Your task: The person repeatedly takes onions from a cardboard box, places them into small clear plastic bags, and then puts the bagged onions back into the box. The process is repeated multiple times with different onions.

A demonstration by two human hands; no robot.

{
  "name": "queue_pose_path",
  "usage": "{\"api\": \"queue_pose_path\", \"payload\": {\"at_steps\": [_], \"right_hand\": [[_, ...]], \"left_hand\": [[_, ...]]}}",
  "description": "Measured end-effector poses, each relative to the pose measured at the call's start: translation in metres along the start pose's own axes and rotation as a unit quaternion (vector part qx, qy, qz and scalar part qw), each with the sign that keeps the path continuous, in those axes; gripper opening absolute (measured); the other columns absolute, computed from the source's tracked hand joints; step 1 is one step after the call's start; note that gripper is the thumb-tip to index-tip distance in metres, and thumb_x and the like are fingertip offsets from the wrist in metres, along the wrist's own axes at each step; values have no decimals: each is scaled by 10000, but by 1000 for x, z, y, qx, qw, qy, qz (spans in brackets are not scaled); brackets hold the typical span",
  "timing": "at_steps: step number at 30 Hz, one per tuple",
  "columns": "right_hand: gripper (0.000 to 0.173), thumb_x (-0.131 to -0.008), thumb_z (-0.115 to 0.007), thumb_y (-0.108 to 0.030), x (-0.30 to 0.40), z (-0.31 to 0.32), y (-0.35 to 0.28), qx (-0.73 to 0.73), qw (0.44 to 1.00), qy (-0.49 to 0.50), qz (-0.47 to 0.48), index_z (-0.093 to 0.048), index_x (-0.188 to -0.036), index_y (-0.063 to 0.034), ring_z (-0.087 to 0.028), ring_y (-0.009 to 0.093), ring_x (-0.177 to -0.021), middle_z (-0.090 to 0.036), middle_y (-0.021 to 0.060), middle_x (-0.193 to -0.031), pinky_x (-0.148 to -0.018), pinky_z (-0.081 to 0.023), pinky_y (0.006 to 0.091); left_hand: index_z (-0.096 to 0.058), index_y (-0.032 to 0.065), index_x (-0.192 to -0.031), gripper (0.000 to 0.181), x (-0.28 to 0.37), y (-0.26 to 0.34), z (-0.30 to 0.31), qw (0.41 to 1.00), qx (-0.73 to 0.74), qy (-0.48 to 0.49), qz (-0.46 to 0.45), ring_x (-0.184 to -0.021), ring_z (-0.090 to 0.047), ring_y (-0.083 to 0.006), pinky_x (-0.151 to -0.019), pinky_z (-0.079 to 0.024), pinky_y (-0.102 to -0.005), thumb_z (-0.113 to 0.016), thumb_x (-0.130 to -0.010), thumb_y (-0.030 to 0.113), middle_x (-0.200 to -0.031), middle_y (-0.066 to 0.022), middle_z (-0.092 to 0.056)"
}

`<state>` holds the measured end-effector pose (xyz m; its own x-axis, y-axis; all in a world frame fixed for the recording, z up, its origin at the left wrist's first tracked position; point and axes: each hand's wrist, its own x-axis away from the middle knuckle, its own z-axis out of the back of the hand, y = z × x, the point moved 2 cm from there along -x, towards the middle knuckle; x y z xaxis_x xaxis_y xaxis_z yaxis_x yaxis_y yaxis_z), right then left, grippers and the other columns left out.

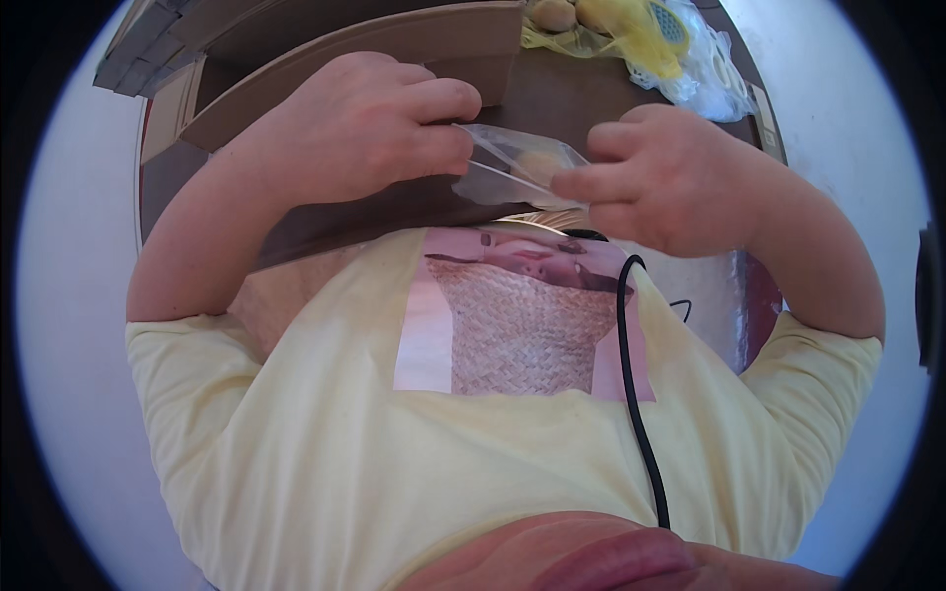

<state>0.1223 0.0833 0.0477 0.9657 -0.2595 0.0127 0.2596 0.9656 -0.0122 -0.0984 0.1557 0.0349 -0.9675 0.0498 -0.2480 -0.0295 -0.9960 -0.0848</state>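
Between my two hands a small clear plastic bag (491, 185) is stretched above the near part of the dark brown table (565, 81). My left hand (377, 129) pinches one end of the bag's edge between thumb and fingers. At the other end my right hand (669, 181) grips the bag with bent fingers. A tan, rounded thing (538, 166) shows through the film; whether it lies inside the bag or behind it, I cannot tell.
An open cardboard box (355, 48) stands beyond my left hand, with several small grey boxes (144, 55) stacked at far left. A yellow bag (628, 33) with round tan things lies beside clear plastic wrapping (706, 85) at back right. A black cable (639, 414) runs down my shirt.
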Motion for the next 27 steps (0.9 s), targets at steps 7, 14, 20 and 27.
{"api": "queue_pose_path", "payload": {"at_steps": [7, 14, 20, 27], "right_hand": [[63, -690, -581, -131, 0, -16, -6, -78, 991, -88, -59, -550, -724, -88, -579, 219, -721, -554, 33, -772, -558, -468, 354], [90, -695, -585, -123, -1, -16, -9, -126, 990, -50, -44, -540, -758, -77, -593, 268, -636, -617, 60, -794, -532, -461, 373], [128, -710, -574, -107, -4, -2, -11, -48, 975, -171, -135, -534, -829, -86, -600, 286, -628, -601, 75, -773, -531, -458, 384], [133, -715, -584, -97, 17, -6, 9, 9, 982, -20, -187, -512, -826, -84, -586, 313, -657, -551, 93, -698, -572, -453, 400]], "left_hand": [[-583, 124, -780, 113, -4, 0, 5, 996, -76, -52, -3, -726, -556, -190, -602, -440, -332, -635, -707, 193, -961, -21, -559], [-575, 116, -772, 128, -4, 1, 6, 995, -83, -47, -18, -727, -554, -187, -602, -444, -327, -642, -693, 192, -972, -17, -560], [-579, 112, -763, 137, -5, 1, 10, 995, -91, -50, -12, -734, -561, -186, -608, -448, -325, -653, -683, 195, -975, -18, -569], [-587, 85, -765, 162, 4, -3, 15, 999, -26, -12, 17, -780, -600, -214, -621, -472, -341, -692, -677, 170, -953, -37, -587]]}}
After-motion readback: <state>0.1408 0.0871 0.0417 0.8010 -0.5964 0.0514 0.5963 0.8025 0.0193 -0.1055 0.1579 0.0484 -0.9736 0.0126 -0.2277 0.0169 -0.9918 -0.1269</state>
